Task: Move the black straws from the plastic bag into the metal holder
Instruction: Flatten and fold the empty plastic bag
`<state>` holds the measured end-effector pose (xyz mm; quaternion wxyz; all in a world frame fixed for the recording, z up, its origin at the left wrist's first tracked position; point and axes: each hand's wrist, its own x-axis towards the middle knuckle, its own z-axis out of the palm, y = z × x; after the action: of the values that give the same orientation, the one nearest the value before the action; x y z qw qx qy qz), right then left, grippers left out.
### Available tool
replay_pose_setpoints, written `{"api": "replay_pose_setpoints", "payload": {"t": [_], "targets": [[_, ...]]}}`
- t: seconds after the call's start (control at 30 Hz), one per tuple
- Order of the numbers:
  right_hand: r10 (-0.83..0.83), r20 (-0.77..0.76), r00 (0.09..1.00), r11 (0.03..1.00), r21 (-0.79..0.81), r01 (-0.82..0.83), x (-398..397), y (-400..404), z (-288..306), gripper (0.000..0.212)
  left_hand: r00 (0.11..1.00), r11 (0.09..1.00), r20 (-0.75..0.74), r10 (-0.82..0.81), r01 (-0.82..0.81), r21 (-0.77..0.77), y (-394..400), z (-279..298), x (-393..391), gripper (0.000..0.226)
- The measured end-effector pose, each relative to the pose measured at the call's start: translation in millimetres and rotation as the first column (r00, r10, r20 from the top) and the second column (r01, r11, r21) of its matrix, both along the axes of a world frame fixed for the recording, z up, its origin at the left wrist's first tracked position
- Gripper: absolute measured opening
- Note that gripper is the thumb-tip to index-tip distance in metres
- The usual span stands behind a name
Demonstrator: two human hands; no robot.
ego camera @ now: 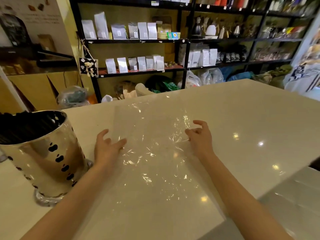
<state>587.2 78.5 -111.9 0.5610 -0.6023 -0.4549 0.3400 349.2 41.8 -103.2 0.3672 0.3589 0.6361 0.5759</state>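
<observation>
Task looks done: black straws [26, 125] sit in the metal holder [43, 153] at left, plastic bag [152, 135] flat and empty mid-table, left hand [107, 148] and right hand [199, 137] fingers spread, holding nothing.

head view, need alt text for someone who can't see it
Two bare hands, left hand and right hand, rest with fingers spread on an empty clear plastic bag lying flat on a pale counter. A perforated metal holder full of black straws stands at left, with shop shelves behind.
</observation>
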Motion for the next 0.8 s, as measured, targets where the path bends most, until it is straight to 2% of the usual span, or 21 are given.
{"api": "replay_pose_setpoints", "payload": {"t": [0.1,0.17,0.23,0.33,0.47,0.53,0.63,0.7,0.73,0.8], "targets": [[0.025,-0.054,0.998,1.000,0.008,-0.025,9.3,2.4,5.6,0.036,0.995,0.999,0.096,0.002,0.001,-0.036,1.5,9.7,-8.9,0.070],[0.064,-0.087,0.994,0.998,0.027,-0.062,15.5,3.1,13.7,0.040,0.990,0.999,0.134,-0.039,0.036,0.020,4.1,20.4,-9.9,0.067],[0.092,-0.092,0.991,0.994,0.066,-0.086,22.8,2.9,27.4,0.044,0.992,0.991,0.085,-0.089,0.079,0.113,8.2,36.1,-9.5,0.057],[0.142,-0.060,0.988,0.979,0.155,-0.131,34.8,3.1,58.0,0.030,0.987,0.962,-0.009,-0.158,0.156,0.224,13.5,61.9,-5.9,0.032],[0.155,0.025,0.988,0.962,0.226,-0.157,47.1,2.6,94.8,0.022,0.983,0.929,-0.057,-0.176,0.185,0.320,19.3,87.6,-2.5,0.026],[0.193,0.065,0.979,0.952,0.229,-0.203,53.9,0.2,107.2,0.030,0.968,0.924,-0.191,-0.163,0.218,0.315,22.5,94.5,-3.7,0.032],[0.209,0.242,0.948,0.953,0.165,-0.253,63.3,-2.7,118.7,0.045,0.891,0.931,-0.447,-0.079,0.226,0.285,25.6,98.7,-2.4,0.039],[0.130,0.386,0.913,0.963,0.170,-0.209,66.5,-3.5,121.2,0.035,0.817,0.922,-0.577,0.023,0.206,0.328,25.4,101.0,-0.3,0.033],[0.047,0.484,0.874,0.968,0.193,-0.159,67.3,-3.5,121.8,0.026,0.778,0.910,-0.624,0.073,0.205,0.361,25.7,102.2,0.2,0.029],[-0.128,0.706,0.697,0.972,0.228,-0.052,67.2,-4.8,122.1,0.013,0.700,0.878,-0.700,0.140,0.239,0.415,27.3,104.3,0.6,0.021]]}}
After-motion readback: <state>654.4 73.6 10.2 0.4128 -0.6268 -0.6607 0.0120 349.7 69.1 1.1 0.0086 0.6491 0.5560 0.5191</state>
